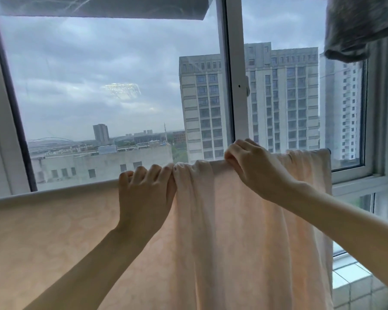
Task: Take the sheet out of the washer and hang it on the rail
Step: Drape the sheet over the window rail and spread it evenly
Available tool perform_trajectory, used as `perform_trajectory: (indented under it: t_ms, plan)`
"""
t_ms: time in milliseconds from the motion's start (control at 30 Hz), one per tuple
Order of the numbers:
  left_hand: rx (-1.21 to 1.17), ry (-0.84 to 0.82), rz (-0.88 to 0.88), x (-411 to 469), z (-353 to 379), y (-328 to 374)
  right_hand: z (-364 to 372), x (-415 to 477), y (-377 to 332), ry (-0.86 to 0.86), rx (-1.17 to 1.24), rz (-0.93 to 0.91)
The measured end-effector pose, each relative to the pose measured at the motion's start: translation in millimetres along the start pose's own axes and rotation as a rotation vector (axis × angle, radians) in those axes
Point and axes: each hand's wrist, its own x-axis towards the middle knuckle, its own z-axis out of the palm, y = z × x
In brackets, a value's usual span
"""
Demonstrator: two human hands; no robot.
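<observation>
A person spread a peach sheet (244, 220) already draped over the rail (327, 150) before a high-rise window (121, 86). The left hand (143, 191) curled its fingers shut over the gathered top fold while the right hand (255, 168) pinched cloth beside it, apparently to pull bunched fabric flat for drying.

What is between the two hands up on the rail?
In the head view, a bunched fold of the pale peach sheet lies between the left hand and right hand, draped over the rail.
</observation>
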Motion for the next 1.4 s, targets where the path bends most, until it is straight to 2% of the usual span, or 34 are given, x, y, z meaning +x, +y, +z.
perform_trajectory:
  t_ms: [100, 200, 300, 400, 533, 633, 733, 833, 1000, 1200, 1400]
  plan:
    - [0.011, 0.012, -0.017, -2.1, -0.6, -1.4, -7.9, -3.2, 30.6, 0.048, -0.045, 0.152]
    - [0.024, -0.001, -0.030, -4.7, -1.3, -3.2, -20.0, -14.3, 68.1, 0.008, -0.060, 0.304]
    - [0.012, -0.003, -0.066, -4.7, -3.1, 2.6, -24.7, -17.1, 81.2, -0.022, -0.075, 0.336]
    - [0.003, -0.009, -0.104, -3.3, -5.5, 11.8, -24.8, -10.0, 67.0, -0.013, -0.024, 0.263]
    - [0.020, -0.026, -0.116, -4.3, -10.5, 18.6, -17.6, -0.5, 25.1, -0.060, 0.111, -0.049]
    - [0.030, -0.045, -0.121, -5.1, -14.4, 18.0, -7.7, 2.5, 3.8, -0.095, 0.167, -0.155]
    - [0.027, -0.060, -0.137, -4.7, -17.0, 17.6, -3.2, 4.3, 0.9, -0.055, 0.245, -0.155]
    - [0.030, -0.071, -0.130, -4.6, -18.9, 19.4, -0.7, 4.8, 8.5, -0.051, 0.191, -0.143]
    - [0.013, -0.145, -0.115, -1.3, -21.6, 21.8, -6.6, 2.0, 46.9, -0.014, 0.136, 0.072]
    - [0.005, -0.170, -0.127, 6.8, -21.6, 39.9, -13.3, -6.1, 46.1, -0.010, 0.094, -0.002]
    - [0.004, -0.184, 0.073, 26.0, -9.6, 95.6, -21.8, -12.2, 52.2, -0.002, 0.066, -0.067]
